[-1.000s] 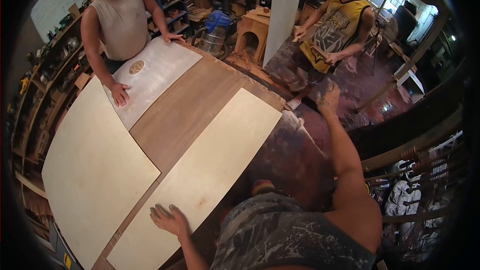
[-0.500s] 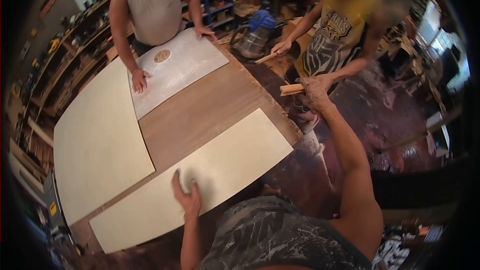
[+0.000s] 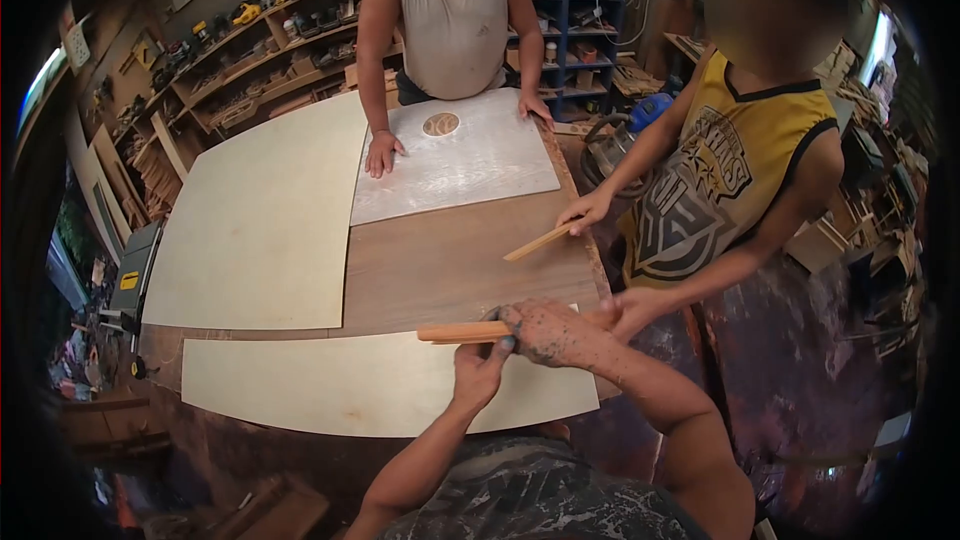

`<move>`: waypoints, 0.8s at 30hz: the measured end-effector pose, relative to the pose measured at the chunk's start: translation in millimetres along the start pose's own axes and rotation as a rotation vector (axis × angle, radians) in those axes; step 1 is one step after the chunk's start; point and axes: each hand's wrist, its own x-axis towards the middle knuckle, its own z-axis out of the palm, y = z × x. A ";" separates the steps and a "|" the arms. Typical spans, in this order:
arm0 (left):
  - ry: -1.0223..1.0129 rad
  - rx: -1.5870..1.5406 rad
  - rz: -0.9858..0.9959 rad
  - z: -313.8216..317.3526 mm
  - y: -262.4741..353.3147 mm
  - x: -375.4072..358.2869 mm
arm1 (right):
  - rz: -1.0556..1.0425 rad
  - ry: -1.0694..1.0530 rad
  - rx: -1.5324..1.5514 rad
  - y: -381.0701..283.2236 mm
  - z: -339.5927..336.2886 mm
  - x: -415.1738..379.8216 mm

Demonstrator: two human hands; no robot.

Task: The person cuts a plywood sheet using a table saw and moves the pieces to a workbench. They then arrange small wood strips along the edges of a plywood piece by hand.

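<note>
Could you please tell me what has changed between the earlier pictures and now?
The right hand, empty at first, has taken hold of the wooden strips and brought them over the near pale panel. The left hand has lifted off that panel up to the strips. The co-worker in yellow has come closer. The other co-worker's hands still rest on the whitish panel.
</note>
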 end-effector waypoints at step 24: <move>-0.534 1.070 -0.191 -113.8 59.3 77.2 | 0.805 0.485 0.407 75.3 102.2 -100.3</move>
